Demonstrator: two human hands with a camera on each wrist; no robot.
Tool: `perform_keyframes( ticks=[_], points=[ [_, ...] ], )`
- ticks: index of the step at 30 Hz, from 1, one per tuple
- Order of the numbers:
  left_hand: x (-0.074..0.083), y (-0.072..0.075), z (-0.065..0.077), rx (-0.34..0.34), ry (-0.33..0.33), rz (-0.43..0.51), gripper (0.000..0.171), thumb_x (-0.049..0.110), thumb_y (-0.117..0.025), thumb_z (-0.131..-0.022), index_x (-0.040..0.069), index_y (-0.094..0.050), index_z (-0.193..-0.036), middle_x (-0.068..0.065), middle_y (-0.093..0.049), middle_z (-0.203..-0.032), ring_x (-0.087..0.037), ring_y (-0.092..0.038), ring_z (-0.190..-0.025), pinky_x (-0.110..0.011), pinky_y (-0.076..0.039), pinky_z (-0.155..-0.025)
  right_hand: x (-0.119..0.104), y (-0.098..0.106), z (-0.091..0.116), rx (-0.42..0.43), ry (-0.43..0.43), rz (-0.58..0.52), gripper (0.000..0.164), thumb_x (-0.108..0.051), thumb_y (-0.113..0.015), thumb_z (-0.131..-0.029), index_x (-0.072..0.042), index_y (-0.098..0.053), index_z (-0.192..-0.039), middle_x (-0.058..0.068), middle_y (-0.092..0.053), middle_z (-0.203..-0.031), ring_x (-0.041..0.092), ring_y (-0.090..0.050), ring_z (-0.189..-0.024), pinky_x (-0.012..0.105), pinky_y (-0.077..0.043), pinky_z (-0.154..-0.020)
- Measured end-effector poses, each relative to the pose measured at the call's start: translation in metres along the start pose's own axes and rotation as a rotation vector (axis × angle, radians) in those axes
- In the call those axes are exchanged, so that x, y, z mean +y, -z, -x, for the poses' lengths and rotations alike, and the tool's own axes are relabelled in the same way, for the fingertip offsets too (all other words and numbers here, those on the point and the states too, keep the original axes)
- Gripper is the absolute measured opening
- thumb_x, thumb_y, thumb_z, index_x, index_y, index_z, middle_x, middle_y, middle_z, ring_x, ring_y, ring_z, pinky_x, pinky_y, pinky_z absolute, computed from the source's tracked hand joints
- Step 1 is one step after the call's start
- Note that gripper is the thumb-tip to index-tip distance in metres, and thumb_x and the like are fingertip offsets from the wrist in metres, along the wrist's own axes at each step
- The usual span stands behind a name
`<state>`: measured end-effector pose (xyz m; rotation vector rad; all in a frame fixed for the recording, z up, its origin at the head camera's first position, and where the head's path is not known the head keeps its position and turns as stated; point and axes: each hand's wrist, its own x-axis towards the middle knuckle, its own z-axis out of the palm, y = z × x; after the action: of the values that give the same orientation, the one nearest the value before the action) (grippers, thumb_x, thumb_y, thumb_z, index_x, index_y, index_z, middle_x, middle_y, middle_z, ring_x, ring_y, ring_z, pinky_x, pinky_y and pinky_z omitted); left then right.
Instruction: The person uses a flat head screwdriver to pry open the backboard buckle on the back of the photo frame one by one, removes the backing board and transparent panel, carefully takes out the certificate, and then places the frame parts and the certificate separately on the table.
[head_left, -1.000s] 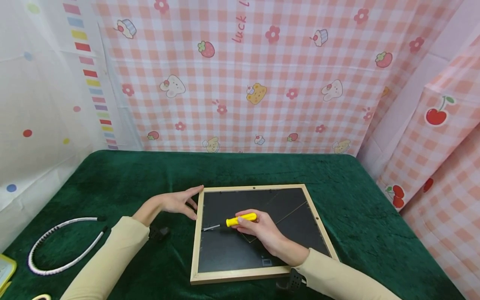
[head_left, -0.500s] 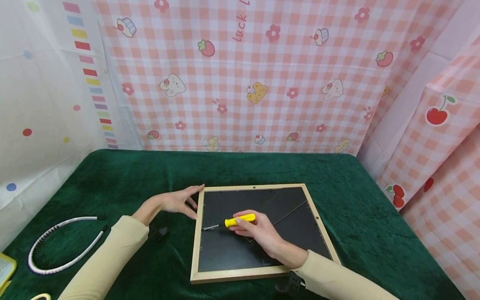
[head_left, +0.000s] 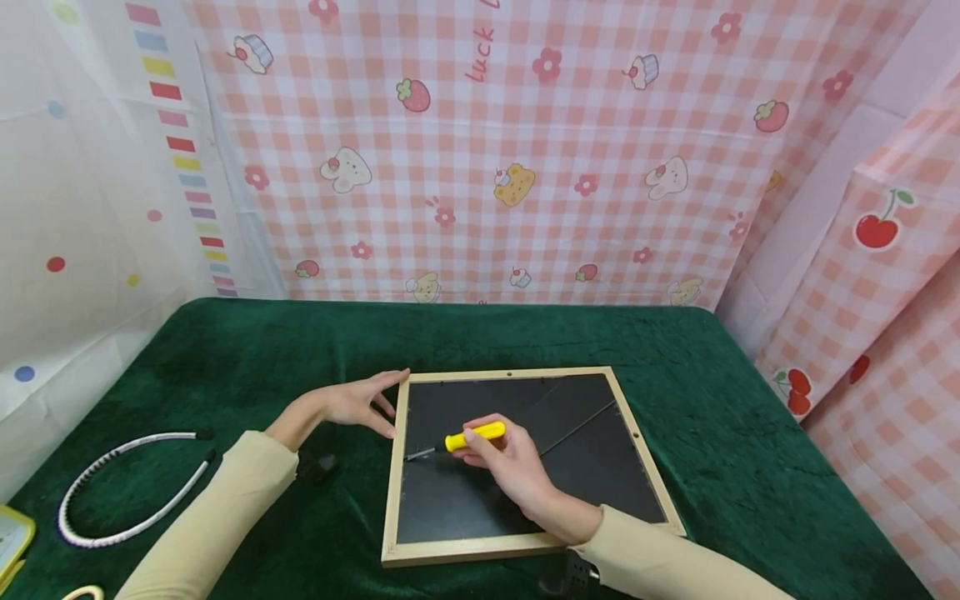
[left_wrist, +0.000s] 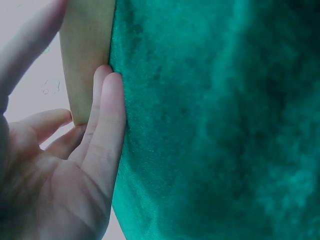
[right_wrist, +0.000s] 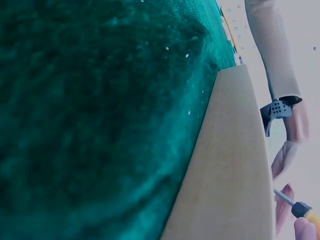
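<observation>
A pale wooden picture frame [head_left: 465, 551] with a black backing board [head_left: 457, 512] lies on the green cloth. My right hand [head_left: 521, 477] grips a screwdriver [head_left: 476, 437] by its yellow handle, with the thumb along it. The shaft slants down leftward, and its tip is at the board's left edge, beside the wood. At the frame's far left corner, my left hand [head_left: 351, 403] rests against the wood, thumb and fingers spread. In the left wrist view, two fairly straight fingers lie along the frame's side [left_wrist: 89, 45]. The right wrist view shows the screwdriver's dark collar [right_wrist: 301, 209].
A white curved band [head_left: 93, 542] with dark ends lies on the green cloth [head_left: 300, 342] at the left. A yellow-edged object [head_left: 15, 542] is cut off at the left border. Part of a pale yellow loop [head_left: 84, 593] shows at the bottom. A checked curtain [head_left: 480, 233] hangs behind.
My right hand and the screwdriver handle have shifted slightly left, while the tip stays at the same edge. The left hand and the frame have stayed in place.
</observation>
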<state>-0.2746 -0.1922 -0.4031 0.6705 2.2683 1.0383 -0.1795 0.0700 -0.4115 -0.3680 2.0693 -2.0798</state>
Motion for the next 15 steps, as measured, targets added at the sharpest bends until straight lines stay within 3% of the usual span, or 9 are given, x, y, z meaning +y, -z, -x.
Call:
perform_keyframes(
  ticks=[5,10,15],
  points=[
    [0.001,0.001,0.0,0.007,-0.002,-0.008,0.1,0.024,-0.074,-0.072,0.004,-0.005,-0.141,-0.016,-0.003,-0.143,-0.027,-0.048,-0.103,-0.035,-0.045,-0.076,-0.016,-0.008,0.005,0.033,0.071,0.115,0.028,-0.014,-0.06,-0.085,0.006,-0.053,-0.104,0.013,-0.06,-0.093,0.021,-0.062,-0.079,0.027,-0.048,-0.07],
    [0.001,0.001,0.0,0.011,-0.005,-0.011,0.099,0.025,-0.074,-0.072,0.003,-0.005,-0.141,-0.017,-0.004,-0.143,-0.027,-0.048,-0.102,-0.035,-0.045,-0.076,-0.039,-0.019,0.013,0.025,0.2,0.273,0.019,-0.008,-0.058,-0.085,0.004,-0.054,-0.1,0.013,-0.062,-0.089,0.024,-0.062,-0.077,0.025,-0.049,-0.069],
    [0.001,0.002,0.0,0.022,0.012,-0.035,0.1,0.028,-0.074,-0.071,0.005,-0.006,-0.141,-0.016,-0.005,-0.143,-0.025,-0.049,-0.101,-0.034,-0.045,-0.077,-0.037,-0.023,0.004,-0.006,0.286,0.423,0.018,-0.014,-0.059,-0.086,-0.001,-0.055,-0.098,0.004,-0.063,-0.086,0.013,-0.061,-0.073,0.021,-0.048,-0.065]
  ],
)
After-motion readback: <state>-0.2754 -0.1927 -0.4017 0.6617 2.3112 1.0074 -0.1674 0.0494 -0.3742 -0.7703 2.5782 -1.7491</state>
